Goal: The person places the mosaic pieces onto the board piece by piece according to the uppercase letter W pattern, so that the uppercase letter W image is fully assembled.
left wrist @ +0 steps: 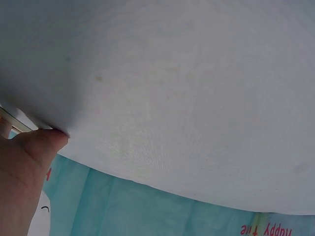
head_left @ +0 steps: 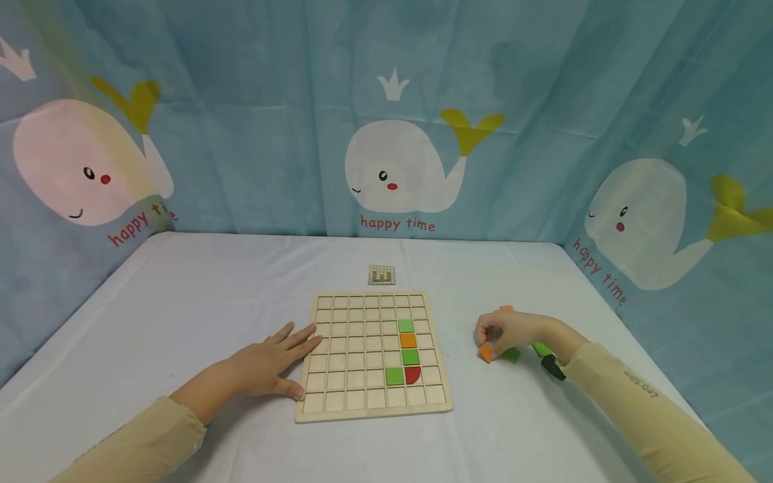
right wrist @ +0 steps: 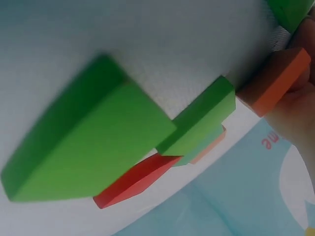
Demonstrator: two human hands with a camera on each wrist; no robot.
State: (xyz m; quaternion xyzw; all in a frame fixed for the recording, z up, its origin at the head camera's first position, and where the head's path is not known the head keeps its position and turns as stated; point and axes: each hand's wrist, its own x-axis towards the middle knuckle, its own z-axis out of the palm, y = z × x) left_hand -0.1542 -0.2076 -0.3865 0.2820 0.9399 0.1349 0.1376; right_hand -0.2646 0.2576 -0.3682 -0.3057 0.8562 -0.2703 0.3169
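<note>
A wooden grid board lies on the table, holding several tiles: a light green tile, an orange tile, green squares and a red quarter-round tile. My left hand rests at the board's left edge, fingers spread, its thumb by the side. Off to the right of the board, my right hand pinches an orange block between thumb and fingers, low over the table. Beneath that hand are more blocks, partly hidden, including a green block.
Beyond the board lies a small pattern card. The right wrist view shows a large green block, a red block and another green block close together. A whale-print curtain surrounds the white table.
</note>
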